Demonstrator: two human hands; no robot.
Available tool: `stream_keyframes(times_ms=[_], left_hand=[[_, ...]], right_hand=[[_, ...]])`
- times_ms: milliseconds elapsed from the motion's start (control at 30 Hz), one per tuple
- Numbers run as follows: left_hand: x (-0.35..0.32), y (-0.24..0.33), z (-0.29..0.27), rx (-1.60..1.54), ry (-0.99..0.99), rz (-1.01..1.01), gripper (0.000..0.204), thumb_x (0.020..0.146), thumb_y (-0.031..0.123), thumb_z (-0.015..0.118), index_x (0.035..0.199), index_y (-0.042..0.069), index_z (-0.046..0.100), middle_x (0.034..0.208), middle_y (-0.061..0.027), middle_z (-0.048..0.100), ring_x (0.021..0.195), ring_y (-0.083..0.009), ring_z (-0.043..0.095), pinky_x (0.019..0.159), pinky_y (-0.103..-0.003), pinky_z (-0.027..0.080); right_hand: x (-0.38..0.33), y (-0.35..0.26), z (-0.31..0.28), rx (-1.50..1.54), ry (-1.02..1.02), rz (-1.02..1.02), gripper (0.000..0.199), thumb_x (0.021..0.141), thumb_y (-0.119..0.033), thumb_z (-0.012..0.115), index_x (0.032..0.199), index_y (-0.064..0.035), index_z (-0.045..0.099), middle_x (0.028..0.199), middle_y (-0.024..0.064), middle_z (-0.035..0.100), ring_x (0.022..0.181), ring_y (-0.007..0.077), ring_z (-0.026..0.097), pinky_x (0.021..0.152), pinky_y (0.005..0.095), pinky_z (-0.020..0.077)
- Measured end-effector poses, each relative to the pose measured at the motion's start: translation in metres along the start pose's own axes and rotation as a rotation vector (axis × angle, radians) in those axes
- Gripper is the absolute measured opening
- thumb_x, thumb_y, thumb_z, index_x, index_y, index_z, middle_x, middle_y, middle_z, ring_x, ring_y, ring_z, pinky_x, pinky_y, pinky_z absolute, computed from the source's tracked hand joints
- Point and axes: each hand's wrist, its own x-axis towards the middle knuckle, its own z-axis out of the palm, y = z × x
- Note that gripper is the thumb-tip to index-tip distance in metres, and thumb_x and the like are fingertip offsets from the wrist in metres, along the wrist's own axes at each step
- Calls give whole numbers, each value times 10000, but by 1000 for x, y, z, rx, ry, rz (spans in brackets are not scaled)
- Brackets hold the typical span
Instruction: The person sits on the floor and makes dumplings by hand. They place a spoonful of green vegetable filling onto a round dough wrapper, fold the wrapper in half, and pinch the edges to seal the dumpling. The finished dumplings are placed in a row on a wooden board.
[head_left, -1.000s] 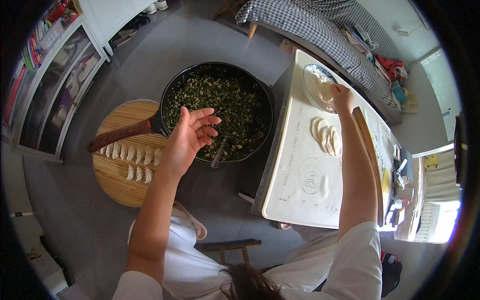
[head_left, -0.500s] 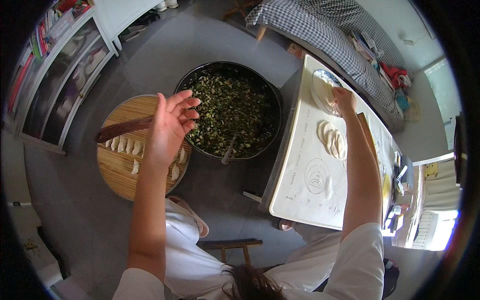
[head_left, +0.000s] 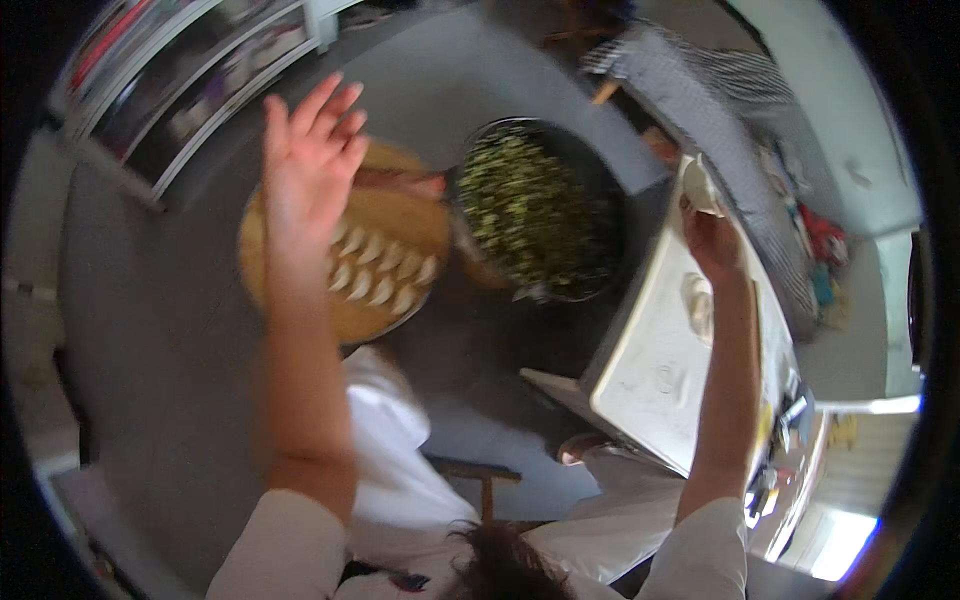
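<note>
Risking, most of all, a knock to the dark pan [head_left: 608,215] at one o'clock, given a brown handle [head_left: 405,183] jutting toward nine o'clock, over the round board [head_left: 375,320] and close beside the left forearm [head_left: 305,370] in this view. Could jolt the pan and spill some green filling [head_left: 520,205] by sweeping that forearm low toward three o'clock. Could also flatten the pale half-moon dumplings [head_left: 372,248], set out in rows on the board at ten o'clock, by letting the arm sink. At two o'clock, might push the bowl [head_left: 705,188] off the nearby corner of the table [head_left: 640,375] by pressing too hard on its rim; might drag a wrist through the dough wrappers [head_left: 698,305] at three o'clock, lying close beside the right forearm [head_left: 730,400].

Holding the left hand [head_left: 315,165] out at ten o'clock, past the board's upper edge, fingers loosely spread and pointing between twelve and one, gripping nothing visible. Extending the right arm toward twelve o'clock over the table, right hand [head_left: 710,235] at the bowl's lower rim, fingers bent toward eleven. Cannot tell, through the blur, whether pinching anything there.
</note>
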Motion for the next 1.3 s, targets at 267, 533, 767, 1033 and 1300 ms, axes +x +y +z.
stream_keyframes(times_ms=[267, 533, 767, 1033, 1300], left_hand=[[-38, 103, -42, -33, 109, 592, 527, 893, 416, 295, 1103, -47, 435, 984, -140, 497, 811, -201, 449, 711, -300, 369], [-73, 143, -36, 63, 347, 969, 412, 889, 408, 313, 934, 35, 483, 813, -65, 538, 685, -168, 469, 604, -288, 388], [-56, 123, -37, 92, 567, 949, 382, 890, 377, 325, 868, 31, 485, 762, -52, 501, 665, -158, 459, 580, -262, 387], [-36, 99, -56, -153, 445, 754, 338, 907, 290, 302, 857, 14, 491, 779, -67, 514, 673, -163, 465, 571, -266, 397], [-26, 88, -65, -175, 395, 671, 349, 909, 284, 288, 875, 9, 501, 786, -70, 520, 692, -169, 474, 581, -270, 398]], right_hand=[[39, 166, 224, -299, -428, 147, 259, 874, -174, 466, 1056, 6, 502, 941, 83, 562, 847, 157, 552, 769, 253, 487], [29, 337, 344, -258, -414, 340, 231, 819, -168, 560, 946, 24, 555, 852, 69, 571, 763, 135, 559, 710, 236, 500], [95, 497, 232, -943, 9, 184, 210, 770, -216, 567, 867, -44, 638, 810, 103, 626, 672, 217, 611, 598, 353, 490], [108, 507, 190, -1328, 75, 412, 189, 732, -227, 607, 845, -80, 645, 698, 40, 638, 578, 112, 598, 573, 278, 463], [110, 527, 209, -1448, 29, 549, 178, 750, -250, 603, 838, -101, 648, 758, 57, 637, 636, 158, 600, 588, 299, 474]])
